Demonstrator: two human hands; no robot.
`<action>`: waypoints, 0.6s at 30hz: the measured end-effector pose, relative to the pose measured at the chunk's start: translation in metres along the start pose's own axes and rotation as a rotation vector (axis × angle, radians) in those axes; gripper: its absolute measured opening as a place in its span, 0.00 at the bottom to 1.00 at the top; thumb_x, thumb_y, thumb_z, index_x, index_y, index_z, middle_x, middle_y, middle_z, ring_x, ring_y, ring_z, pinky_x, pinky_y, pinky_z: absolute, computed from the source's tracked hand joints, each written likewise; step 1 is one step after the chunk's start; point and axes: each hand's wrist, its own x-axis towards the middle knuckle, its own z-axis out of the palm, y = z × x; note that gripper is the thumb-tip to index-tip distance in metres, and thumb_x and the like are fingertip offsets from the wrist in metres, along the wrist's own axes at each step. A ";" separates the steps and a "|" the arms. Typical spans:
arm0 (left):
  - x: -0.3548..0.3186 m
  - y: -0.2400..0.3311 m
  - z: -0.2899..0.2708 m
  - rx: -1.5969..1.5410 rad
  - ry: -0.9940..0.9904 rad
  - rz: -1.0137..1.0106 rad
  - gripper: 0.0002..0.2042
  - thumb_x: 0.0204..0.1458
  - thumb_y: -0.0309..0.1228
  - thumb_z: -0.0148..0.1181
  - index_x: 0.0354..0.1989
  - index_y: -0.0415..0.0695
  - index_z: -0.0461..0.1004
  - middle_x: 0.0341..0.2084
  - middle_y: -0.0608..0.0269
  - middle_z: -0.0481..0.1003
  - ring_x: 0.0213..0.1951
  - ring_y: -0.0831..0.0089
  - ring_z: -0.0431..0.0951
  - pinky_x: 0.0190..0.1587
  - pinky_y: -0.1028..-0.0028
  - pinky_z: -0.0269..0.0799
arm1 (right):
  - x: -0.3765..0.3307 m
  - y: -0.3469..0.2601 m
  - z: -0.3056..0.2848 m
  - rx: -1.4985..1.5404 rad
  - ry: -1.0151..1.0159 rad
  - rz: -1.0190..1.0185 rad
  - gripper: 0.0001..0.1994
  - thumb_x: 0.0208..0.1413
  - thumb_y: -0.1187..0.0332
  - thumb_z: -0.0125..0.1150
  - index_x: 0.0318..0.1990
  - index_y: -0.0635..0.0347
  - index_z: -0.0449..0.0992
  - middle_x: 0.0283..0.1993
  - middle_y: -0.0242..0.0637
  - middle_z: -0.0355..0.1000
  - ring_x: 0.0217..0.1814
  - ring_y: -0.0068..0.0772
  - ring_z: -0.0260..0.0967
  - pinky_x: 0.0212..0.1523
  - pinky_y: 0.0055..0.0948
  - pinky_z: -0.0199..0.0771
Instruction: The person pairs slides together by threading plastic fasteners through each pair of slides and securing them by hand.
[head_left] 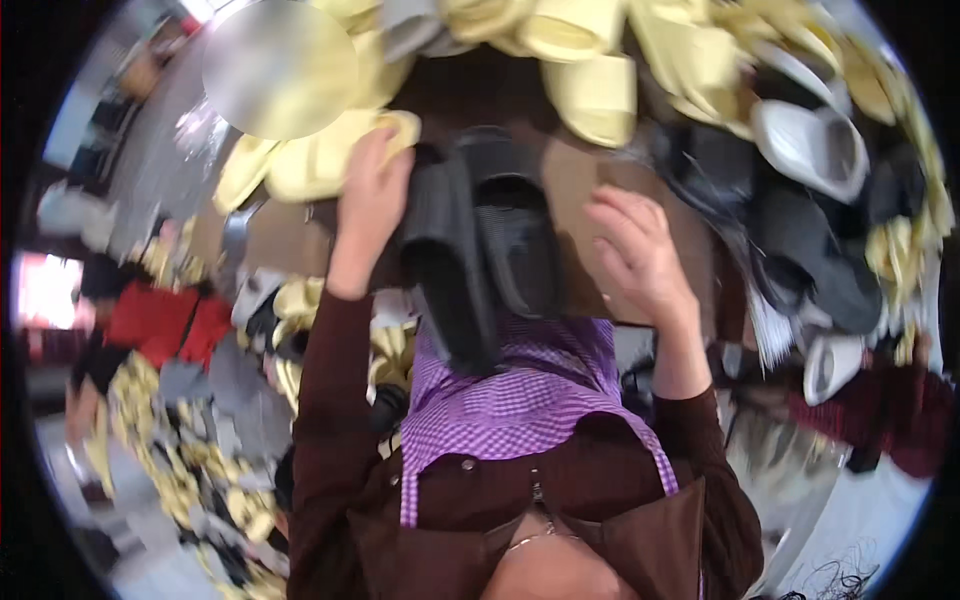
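Observation:
Two black slide sandals point(520, 245) lie side by side in front of me. The left one reaches past the table's near edge over my purple checked apron. My left hand point(372, 200) is just left of the black pair, its fingers stretched forward over a pale yellow slide sandal point(315, 155); I cannot tell whether it touches either. To the right of the pair, my right hand point(640, 245) hovers over the brown tabletop point(575, 190). Its fingers are loosely bent and apart, with nothing in them.
Yellow slides point(590, 95) line the table's far side. Black sandals point(710, 170) and a white sandal point(815, 145) are heaped at the right. A person in red point(165, 320) is at the left, near piles of yellow footwear point(150, 420). Another person's dark red sleeve point(850, 405) shows at right.

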 end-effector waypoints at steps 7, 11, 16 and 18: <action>-0.061 0.028 0.007 -0.113 -0.017 -0.120 0.14 0.60 0.31 0.46 0.49 0.34 0.69 0.46 0.51 0.72 0.49 0.61 0.71 0.53 0.69 0.64 | -0.113 -0.007 -0.004 0.234 0.280 0.538 0.12 0.45 0.80 0.60 0.39 0.62 0.75 0.41 0.42 0.73 0.44 0.43 0.71 0.48 0.33 0.69; -0.061 0.020 0.008 -0.088 -0.068 -0.125 0.15 0.60 0.32 0.46 0.49 0.34 0.69 0.47 0.50 0.71 0.50 0.59 0.70 0.54 0.68 0.63 | -0.118 -0.022 0.001 0.163 0.323 0.510 0.09 0.46 0.79 0.59 0.38 0.62 0.75 0.39 0.42 0.73 0.41 0.40 0.72 0.42 0.31 0.71; -0.073 0.061 0.001 0.026 -0.041 0.139 0.15 0.59 0.33 0.46 0.50 0.36 0.69 0.50 0.49 0.69 0.53 0.56 0.67 0.57 0.64 0.58 | -0.117 -0.007 -0.004 0.041 0.380 0.500 0.07 0.49 0.79 0.57 0.37 0.63 0.73 0.35 0.39 0.72 0.38 0.35 0.71 0.37 0.29 0.71; -0.088 0.071 0.002 0.176 -0.133 0.206 0.16 0.59 0.33 0.47 0.51 0.37 0.68 0.52 0.49 0.67 0.55 0.54 0.64 0.59 0.62 0.55 | -0.122 -0.001 -0.011 0.194 0.416 0.660 0.07 0.51 0.77 0.56 0.38 0.64 0.73 0.32 0.38 0.72 0.35 0.31 0.70 0.35 0.29 0.71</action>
